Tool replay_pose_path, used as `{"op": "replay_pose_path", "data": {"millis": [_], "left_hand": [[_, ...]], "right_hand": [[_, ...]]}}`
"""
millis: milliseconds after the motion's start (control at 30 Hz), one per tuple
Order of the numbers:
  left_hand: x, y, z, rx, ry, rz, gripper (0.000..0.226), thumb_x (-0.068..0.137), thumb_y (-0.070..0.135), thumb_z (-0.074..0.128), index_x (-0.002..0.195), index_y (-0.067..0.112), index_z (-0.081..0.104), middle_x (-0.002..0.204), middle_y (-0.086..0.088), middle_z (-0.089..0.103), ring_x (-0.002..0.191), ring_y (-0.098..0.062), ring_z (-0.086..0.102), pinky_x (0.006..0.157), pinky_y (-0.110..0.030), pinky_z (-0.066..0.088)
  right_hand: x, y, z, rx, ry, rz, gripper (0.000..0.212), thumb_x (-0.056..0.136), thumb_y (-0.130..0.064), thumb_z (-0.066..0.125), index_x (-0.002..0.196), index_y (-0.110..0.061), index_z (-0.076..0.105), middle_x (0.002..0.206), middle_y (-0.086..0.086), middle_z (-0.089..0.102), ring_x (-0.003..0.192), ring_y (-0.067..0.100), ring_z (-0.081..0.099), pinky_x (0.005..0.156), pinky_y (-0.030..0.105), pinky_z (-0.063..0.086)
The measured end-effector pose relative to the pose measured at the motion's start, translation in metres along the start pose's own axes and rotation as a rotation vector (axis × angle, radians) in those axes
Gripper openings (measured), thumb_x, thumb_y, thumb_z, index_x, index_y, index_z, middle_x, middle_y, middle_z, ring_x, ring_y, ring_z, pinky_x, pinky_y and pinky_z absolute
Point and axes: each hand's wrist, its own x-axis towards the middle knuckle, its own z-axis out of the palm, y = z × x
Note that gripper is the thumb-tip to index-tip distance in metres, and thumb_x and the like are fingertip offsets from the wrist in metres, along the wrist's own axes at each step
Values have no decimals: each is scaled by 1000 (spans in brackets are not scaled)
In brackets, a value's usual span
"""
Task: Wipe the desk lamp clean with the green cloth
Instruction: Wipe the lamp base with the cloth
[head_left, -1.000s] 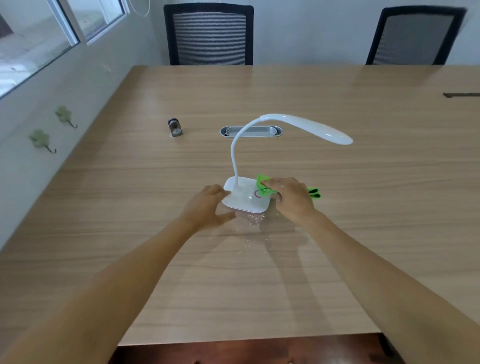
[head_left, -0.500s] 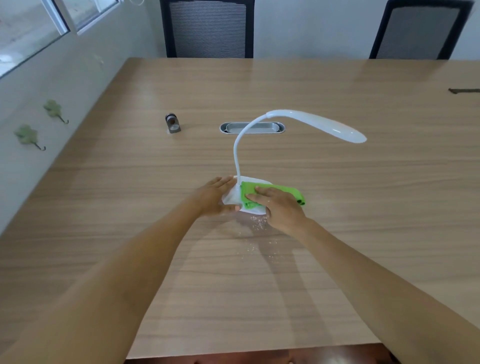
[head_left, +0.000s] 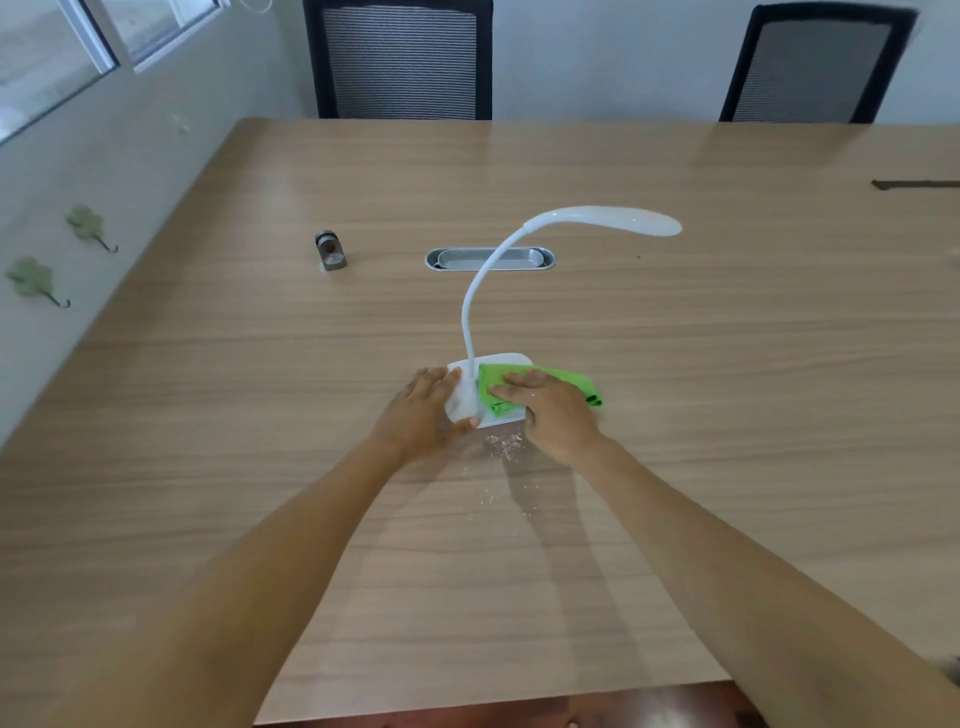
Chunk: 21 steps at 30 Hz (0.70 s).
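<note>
The desk lamp (head_left: 491, 387) is standing mid-table, its base getting rubbed by the green cloth (head_left: 540, 387). The right hand (head_left: 553, 410) is pressing flat on the cloth; the left hand (head_left: 423, 410) is cupping the base's left edge. Crumbs (head_left: 504, 444) are sitting just in front. A hard swipe could tip the top-heavy neck. The metal cable tray (head_left: 490, 258) behind is looking empty.
</note>
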Motion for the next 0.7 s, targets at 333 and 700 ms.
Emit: {"op": "replay_pose_path", "data": {"millis": [333, 700], "left_hand": [[2, -1, -12, 131, -82, 33, 82, 88, 60, 44, 152, 23, 9, 161, 3, 11, 150, -19, 2, 122, -35, 7], [4, -2, -22, 197, -156, 42, 84, 87, 63, 43, 152, 25, 5, 162, 4, 8, 150, -21, 1, 123, -37, 6]], "right_hand": [[-20, 14, -27, -63, 50, -70, 59, 76, 0, 46, 121, -36, 61, 135, -9, 58, 123, 21, 52, 98, 38, 43], [-21, 0, -8, -183, -161, -48, 59, 82, -7, 48, 128, -44, 51, 144, -17, 47, 128, 22, 41, 94, 40, 34]]}}
